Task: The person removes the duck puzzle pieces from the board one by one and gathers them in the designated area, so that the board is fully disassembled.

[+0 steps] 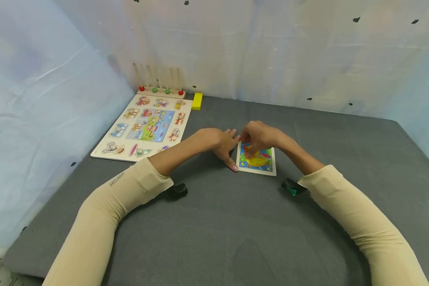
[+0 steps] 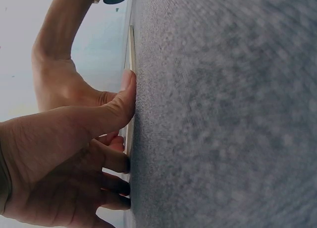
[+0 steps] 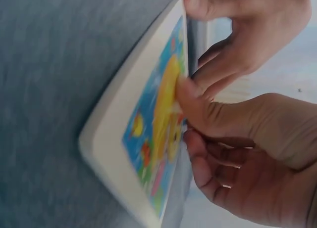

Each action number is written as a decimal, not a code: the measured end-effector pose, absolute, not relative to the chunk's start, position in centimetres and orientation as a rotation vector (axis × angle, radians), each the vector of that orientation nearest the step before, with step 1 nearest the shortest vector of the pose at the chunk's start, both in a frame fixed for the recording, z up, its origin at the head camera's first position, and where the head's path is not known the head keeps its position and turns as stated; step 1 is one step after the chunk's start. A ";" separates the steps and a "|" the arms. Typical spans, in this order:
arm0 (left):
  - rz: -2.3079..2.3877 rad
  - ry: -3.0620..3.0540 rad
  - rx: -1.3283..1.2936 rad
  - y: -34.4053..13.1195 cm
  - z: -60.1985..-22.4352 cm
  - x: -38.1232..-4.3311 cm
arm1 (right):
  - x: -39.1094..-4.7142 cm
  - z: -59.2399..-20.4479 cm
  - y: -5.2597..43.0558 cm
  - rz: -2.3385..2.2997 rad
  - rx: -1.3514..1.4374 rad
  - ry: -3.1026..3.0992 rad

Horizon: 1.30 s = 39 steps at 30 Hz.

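Observation:
A small puzzle board (image 1: 257, 172) with a pale frame and a bright picture of a yellow duck lies flat on the grey table, right of the middle in the head view. At its left edge is my left hand (image 1: 225, 147), the thumb at the near corner and the fingers spread on the tabletop. Over the picture, my right hand (image 1: 260, 135) touches the yellow part with its thumb (image 3: 193, 102). Its other fingers curl near the board's far side in the right wrist view. Whether they pinch a piece is hidden.
A large peg puzzle (image 1: 128, 155) with several pictured pieces lies at the left. Behind it stands a wooden rack (image 1: 161, 92) with upright rods and red and green beads. A yellow block (image 1: 197, 101) sits beside them. Pale cloth hangs along the table's back edge.

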<state>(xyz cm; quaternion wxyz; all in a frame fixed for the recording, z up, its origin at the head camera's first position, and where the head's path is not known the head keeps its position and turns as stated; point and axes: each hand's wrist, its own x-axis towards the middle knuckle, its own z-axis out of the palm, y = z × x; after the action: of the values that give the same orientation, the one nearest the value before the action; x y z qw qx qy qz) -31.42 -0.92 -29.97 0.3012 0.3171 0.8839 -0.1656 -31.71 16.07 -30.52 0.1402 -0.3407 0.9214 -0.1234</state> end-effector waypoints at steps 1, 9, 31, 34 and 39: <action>-0.439 2.345 0.838 -0.9 -29.9 -31.4 | -31.9 -30.6 16.3 -0.369 -0.988 2.659; -0.425 2.345 0.845 -0.6 -29.6 -31.3 | -32.5 -30.9 17.2 -0.429 -0.964 2.629; -0.442 2.348 0.848 -0.6 -30.0 -31.6 | -31.0 -30.0 19.7 -0.845 -1.043 2.706; -0.441 2.344 0.865 -0.7 -30.1 -31.6 | -30.5 -28.8 21.2 -0.850 -0.954 2.753; -0.439 2.341 0.849 -0.8 -30.2 -31.6 | -29.9 -26.5 24.5 -0.823 -0.772 2.818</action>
<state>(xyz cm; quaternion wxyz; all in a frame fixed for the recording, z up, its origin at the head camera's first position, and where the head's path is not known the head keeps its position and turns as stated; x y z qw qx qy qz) -31.56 -0.80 -30.25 0.3016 0.3200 0.8827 -0.1656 -29.86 24.54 -26.47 0.0532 -0.2538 0.9271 -0.2706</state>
